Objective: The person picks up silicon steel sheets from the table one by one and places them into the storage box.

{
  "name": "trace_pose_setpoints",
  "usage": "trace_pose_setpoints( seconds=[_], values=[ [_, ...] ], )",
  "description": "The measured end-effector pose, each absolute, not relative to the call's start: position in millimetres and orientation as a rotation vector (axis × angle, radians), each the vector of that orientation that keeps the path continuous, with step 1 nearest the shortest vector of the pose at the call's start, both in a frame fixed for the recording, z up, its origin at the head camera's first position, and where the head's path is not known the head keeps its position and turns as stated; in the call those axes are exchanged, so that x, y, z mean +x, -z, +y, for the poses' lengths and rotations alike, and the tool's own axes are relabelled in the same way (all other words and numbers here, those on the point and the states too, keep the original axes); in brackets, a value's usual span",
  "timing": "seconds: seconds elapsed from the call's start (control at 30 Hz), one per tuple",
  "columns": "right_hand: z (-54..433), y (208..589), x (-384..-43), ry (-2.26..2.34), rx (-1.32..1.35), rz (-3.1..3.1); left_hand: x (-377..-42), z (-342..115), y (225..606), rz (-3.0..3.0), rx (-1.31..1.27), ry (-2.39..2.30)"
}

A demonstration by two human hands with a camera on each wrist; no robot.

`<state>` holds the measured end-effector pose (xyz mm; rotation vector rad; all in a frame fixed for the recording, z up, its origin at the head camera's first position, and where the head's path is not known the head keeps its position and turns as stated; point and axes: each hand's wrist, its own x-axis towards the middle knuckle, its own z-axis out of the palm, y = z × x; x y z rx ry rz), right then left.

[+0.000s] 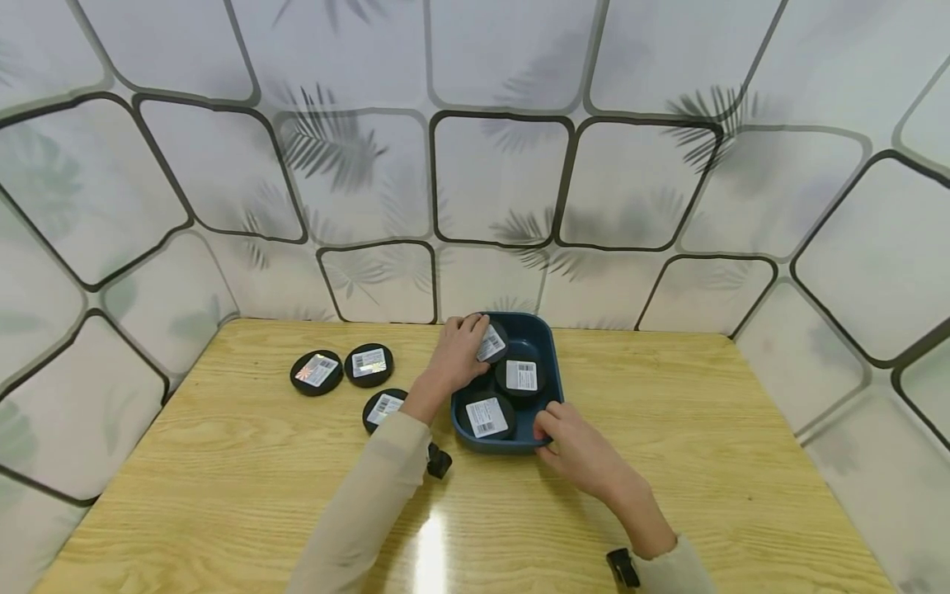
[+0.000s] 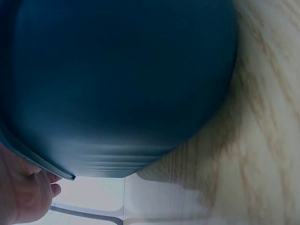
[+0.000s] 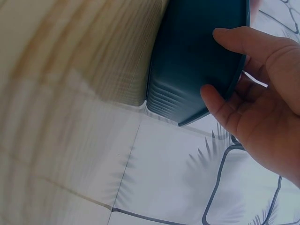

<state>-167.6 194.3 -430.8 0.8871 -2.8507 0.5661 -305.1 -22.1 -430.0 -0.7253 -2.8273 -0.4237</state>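
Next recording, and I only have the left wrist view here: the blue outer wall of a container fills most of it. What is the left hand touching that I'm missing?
Observer: In the head view, the left hand is on a black disc with a white label, at the far left corner of the blue bin.
Reviewer: Anything else in the bin?
Observer: Yes, two more labelled discs, one near the middle and one toward the near end.
Reviewer: And the right hand?
Observer: It grips the bin's rim at the near right corner.
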Motion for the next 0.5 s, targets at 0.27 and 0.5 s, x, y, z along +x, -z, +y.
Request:
trace_pose_setpoints(
  seconds=[0.27,0.5],
  values=[
    [193.9,429.2,-166.8,-0.573,0.895,-2.852,-307.9,-22.0,427.4,-2.945,-0.725,0.391],
    [194.0,428.7,-166.4,-0.573,0.877,-2.864,-314.9,-19.7,423.7,-3.092,-0.765,0.237]
  ],
)
